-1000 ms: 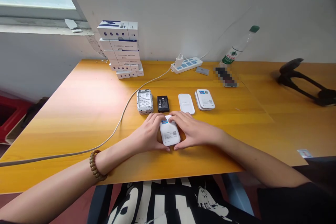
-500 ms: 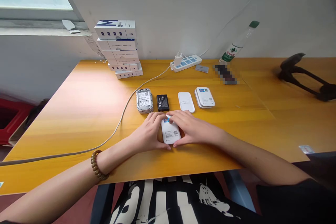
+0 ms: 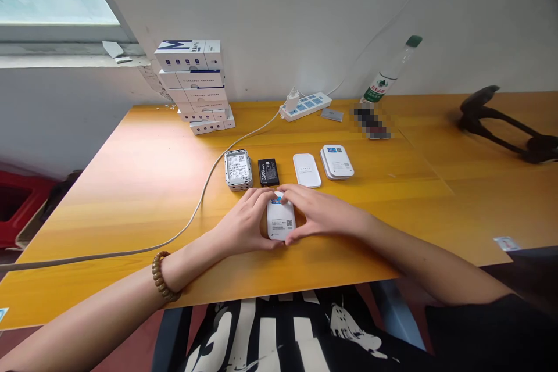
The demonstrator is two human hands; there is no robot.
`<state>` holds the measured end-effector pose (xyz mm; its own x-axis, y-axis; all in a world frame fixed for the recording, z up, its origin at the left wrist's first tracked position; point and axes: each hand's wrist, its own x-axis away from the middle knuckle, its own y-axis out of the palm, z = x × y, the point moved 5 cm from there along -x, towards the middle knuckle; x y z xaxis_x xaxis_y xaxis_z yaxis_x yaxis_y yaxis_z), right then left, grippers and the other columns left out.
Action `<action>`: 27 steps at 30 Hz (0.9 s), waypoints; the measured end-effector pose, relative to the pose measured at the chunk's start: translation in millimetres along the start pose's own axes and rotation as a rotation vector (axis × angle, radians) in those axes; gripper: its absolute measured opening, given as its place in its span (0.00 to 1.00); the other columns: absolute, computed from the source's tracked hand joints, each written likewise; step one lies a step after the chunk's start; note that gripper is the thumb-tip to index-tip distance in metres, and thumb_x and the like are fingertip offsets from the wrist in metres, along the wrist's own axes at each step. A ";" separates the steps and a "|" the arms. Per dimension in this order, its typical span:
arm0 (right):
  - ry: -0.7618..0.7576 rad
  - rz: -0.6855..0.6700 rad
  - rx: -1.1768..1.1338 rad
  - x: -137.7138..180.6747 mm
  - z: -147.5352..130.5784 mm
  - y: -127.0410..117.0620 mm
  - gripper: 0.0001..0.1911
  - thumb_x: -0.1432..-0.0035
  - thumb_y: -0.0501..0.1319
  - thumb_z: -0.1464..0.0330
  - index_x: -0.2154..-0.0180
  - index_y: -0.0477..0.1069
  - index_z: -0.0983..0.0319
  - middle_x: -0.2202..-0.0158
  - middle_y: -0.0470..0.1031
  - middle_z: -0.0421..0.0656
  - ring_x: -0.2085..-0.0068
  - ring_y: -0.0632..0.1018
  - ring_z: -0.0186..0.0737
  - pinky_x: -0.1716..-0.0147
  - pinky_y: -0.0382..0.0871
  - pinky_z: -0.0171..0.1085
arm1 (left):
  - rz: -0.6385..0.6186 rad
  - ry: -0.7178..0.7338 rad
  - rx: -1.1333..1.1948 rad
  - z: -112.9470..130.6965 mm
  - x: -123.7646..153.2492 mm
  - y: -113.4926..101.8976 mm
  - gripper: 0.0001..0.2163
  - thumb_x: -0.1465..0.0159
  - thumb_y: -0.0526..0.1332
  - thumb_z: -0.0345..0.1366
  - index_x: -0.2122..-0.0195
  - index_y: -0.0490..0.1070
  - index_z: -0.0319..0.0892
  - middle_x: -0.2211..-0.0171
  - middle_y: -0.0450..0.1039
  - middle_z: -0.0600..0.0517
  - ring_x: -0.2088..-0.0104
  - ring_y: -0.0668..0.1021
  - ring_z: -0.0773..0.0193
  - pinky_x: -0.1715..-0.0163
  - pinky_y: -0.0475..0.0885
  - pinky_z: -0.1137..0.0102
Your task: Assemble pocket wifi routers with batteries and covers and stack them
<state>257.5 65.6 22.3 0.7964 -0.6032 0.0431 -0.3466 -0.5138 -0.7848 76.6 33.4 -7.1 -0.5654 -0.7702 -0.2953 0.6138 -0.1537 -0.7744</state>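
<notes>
A white pocket router [image 3: 281, 224] with a blue label and a QR code lies flat on the table, close to the front edge. My left hand [image 3: 246, 222] grips its left side and my right hand [image 3: 320, 215] grips its right side, with fingertips over its top end. Just beyond my hands lie an opened router [image 3: 238, 169] with a grey-silver body, a black 3000 mAh battery [image 3: 268, 172], a white cover [image 3: 307, 170] and a small stack of white routers [image 3: 337, 161].
The wooden orange table [image 3: 131, 197] carries a white cable [image 3: 192, 215] leading to a power strip [image 3: 305, 106]. Behind are a tall stack of white boxes [image 3: 200, 87], a plastic bottle [image 3: 390, 64], a pixelated blurred object [image 3: 372, 123] and a black stand [image 3: 505, 128] at right.
The white router has turned from a slight tilt to nearly straight between my hands. My view has shifted a little, so the table items sit slightly left.
</notes>
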 end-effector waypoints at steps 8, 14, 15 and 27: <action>0.181 0.036 -0.670 -9.4 17.9 0.0 0.23 0.31 0.61 0.47 0.59 0.74 0.61 0.68 0.76 0.42 0.68 0.78 0.40 0.67 0.73 0.39 | 0.259 0.288 -0.203 18.8 8.4 -10.5 0.34 0.43 0.77 0.42 0.40 0.62 0.45 0.34 0.66 0.32 0.39 0.72 0.36 0.43 0.76 0.41; 0.044 0.226 -0.542 -5.0 9.1 -4.2 0.19 0.33 0.65 0.55 0.71 0.69 0.60 0.76 0.64 0.35 0.73 0.66 0.34 0.74 0.59 0.35 | 0.250 0.280 0.024 12.5 7.1 -14.7 0.44 0.38 0.76 0.49 0.29 0.49 0.48 0.35 0.63 0.32 0.38 0.73 0.41 0.49 0.79 0.49; 0.012 0.247 -0.484 -3.8 7.0 -5.0 0.19 0.34 0.66 0.57 0.72 0.69 0.60 0.76 0.63 0.35 0.73 0.64 0.34 0.74 0.57 0.36 | 0.253 0.248 0.085 10.0 6.1 -16.8 0.45 0.37 0.74 0.53 0.28 0.48 0.46 0.39 0.67 0.33 0.42 0.75 0.43 0.52 0.80 0.52; -0.288 0.256 -0.332 -3.7 -12.8 0.9 0.10 0.31 0.64 0.63 0.63 0.75 0.61 0.68 0.77 0.41 0.68 0.74 0.37 0.66 0.67 0.37 | 0.336 0.372 0.023 20.3 3.8 -30.9 0.08 0.22 0.54 0.35 0.57 0.71 0.42 0.69 0.73 0.48 0.68 0.70 0.59 0.68 0.69 0.63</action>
<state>247.9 59.6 29.3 0.7535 -0.5664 -0.3337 -0.6500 -0.5661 -0.5069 66.7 22.7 27.1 -0.4903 -0.5071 -0.7089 0.8052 0.0477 -0.5910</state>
